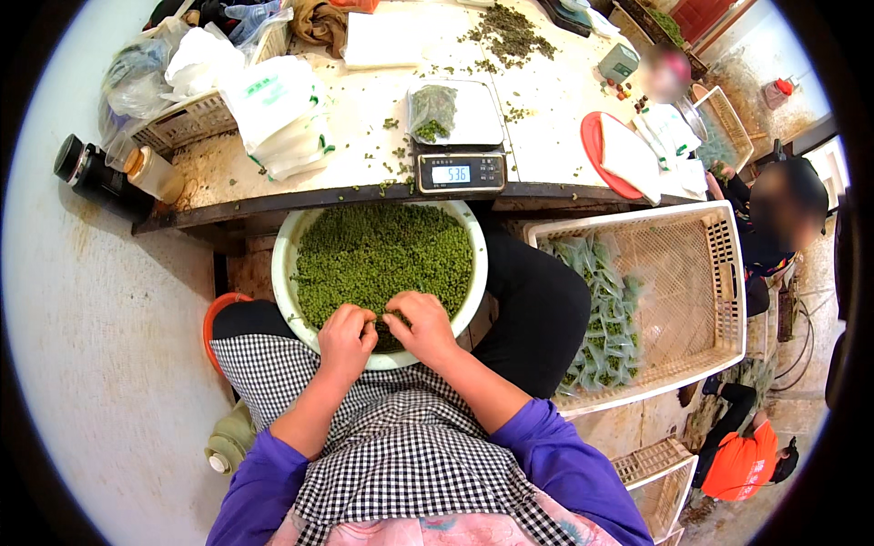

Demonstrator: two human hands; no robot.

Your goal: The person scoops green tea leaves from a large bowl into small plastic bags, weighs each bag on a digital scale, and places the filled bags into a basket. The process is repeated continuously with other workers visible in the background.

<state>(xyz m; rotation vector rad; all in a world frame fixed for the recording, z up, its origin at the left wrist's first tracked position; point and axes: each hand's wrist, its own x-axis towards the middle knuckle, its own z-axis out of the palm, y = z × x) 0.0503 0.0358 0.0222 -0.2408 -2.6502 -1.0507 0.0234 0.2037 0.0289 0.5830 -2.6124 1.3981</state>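
Note:
On my lap rests a wide pale basin (283,264) full of small round green berries (382,255) that look like fresh green peppercorns. Both hands are over its near side, close together. My left hand (346,341) has thumb and fingers pinched at the berries. Beside it, my right hand (421,326) is closed the same way, its fingertips almost meeting the left ones. What lies between the fingertips is too small and covered to make out. Beyond the basin, a digital scale (460,172) on the table carries a clear plastic bag (432,114) of green berries.
A white plastic crate (683,309) at right holds several filled bags (601,318). The table (364,118) bears white plastic bags (278,114), a red tray (596,155) and scattered berries. A black flask (100,177) stands far left. Other people (742,464) are at the right.

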